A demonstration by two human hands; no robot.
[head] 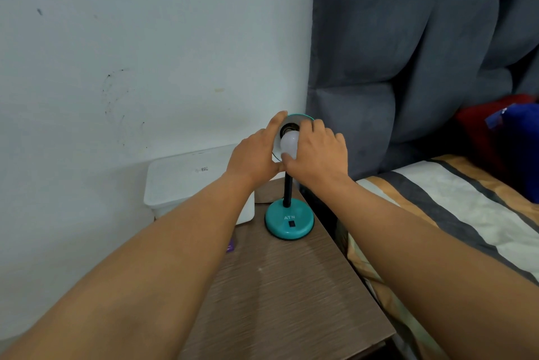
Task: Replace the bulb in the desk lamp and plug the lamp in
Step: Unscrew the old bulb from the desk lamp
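Observation:
A teal desk lamp stands on the wooden bedside table [291, 286], its round base [288, 221] marked ATN and a black stem rising to the shade [300, 118], which faces me. My left hand [256, 152] grips the shade's left rim. My right hand [318, 149] is closed around a white bulb [288, 142] held at the dark socket inside the shade. Whether the bulb is seated in the socket is hidden by my fingers. No cord or plug shows.
A white lidded plastic box [186, 181] sits against the wall behind my left forearm. A small purple item [230, 246] peeks out beside that arm. A grey padded headboard [393, 68] and a striped bed [452, 214] lie to the right.

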